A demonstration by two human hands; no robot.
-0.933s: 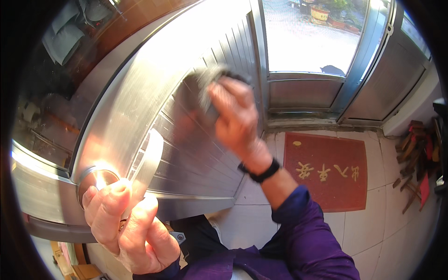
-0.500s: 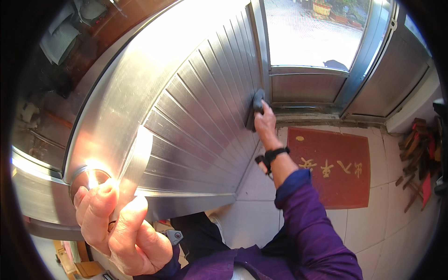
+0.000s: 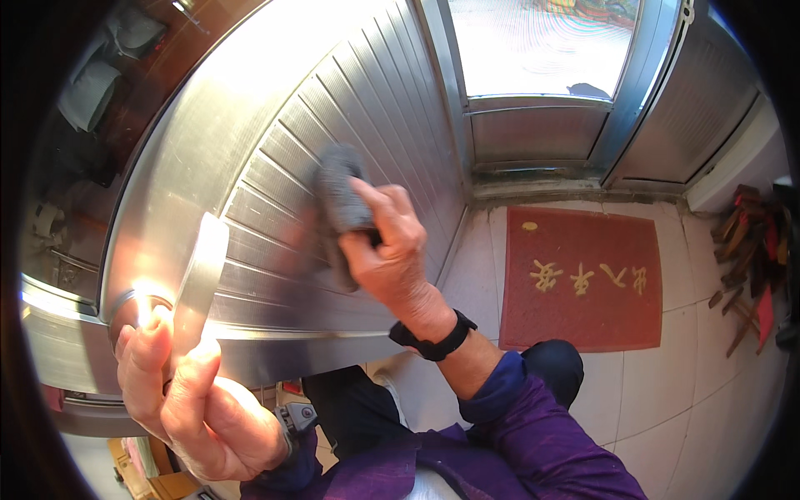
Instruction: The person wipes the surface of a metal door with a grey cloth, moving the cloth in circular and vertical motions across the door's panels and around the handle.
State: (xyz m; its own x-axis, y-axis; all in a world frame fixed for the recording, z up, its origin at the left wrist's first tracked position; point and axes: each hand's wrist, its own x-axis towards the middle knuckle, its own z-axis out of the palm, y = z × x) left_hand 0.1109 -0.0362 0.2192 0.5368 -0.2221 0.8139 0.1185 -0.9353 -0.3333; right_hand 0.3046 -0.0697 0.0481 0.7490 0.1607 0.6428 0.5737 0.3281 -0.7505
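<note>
A silver metal door [image 3: 275,208] with ribbed lower panelling stands before me on the left. My left hand [image 3: 196,400] is closed around its shiny lever handle [image 3: 204,267], with the fingers by the round base plate. Held in my right hand [image 3: 387,242] is a dark grey cloth [image 3: 343,196], apparently folded into a pad, pressed to the ribbed panel. The fingers wrap its near side, and the palm hides part of it. A faint reflection of the cloth shows in the metal.
A red mat [image 3: 583,279] with yellow characters lies on the pale tiled floor [image 3: 642,400]. Metal-framed door panels [image 3: 537,137] stand beyond it. Wooden folded pieces [image 3: 746,258] lean by the right wall. A small wooden box [image 3: 146,458] sits at lower left.
My right hand has brought the cloth from the panel's far edge back toward me and left, to the panel's middle. My left hand stays on the handle. The view has shifted slightly.
</note>
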